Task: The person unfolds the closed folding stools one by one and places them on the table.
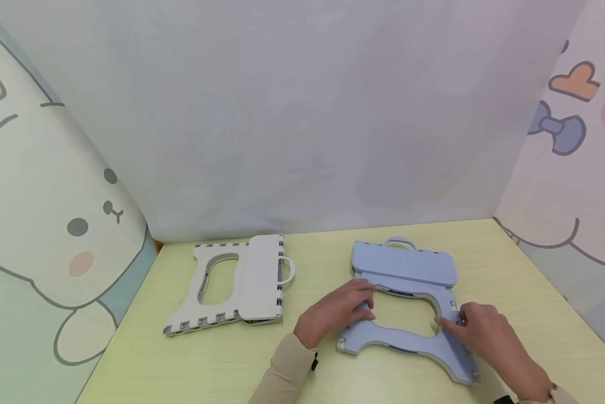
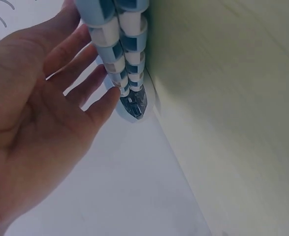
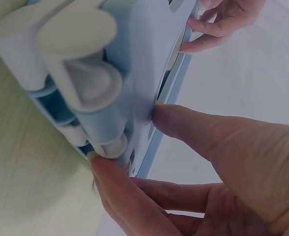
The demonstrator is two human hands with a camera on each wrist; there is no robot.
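Observation:
A light-blue folding stool (image 1: 403,266) lies folded flat on the table, its handle loop at the far edge and a wide opening in its near half. My left hand (image 1: 335,314) is at its left side, fingers reaching over the frame toward the opening. In the left wrist view this hand (image 2: 41,108) lies along the row of blue and white hinge joints (image 2: 119,54). On the opposite side my right hand (image 1: 489,331) pinches the frame, thumb at the opening and fingers at the outer edge. The right wrist view shows its thumb and fingers (image 3: 178,120) around that hinged edge.
To the left, a white folding stool (image 1: 262,278) lies folded flat, handle loop pointing right. Both stools rest on a pale yellow-green table (image 1: 221,365). A grey-white sheet (image 1: 312,123) rises behind the table, with cartoon-printed panels (image 1: 35,224) at the sides.

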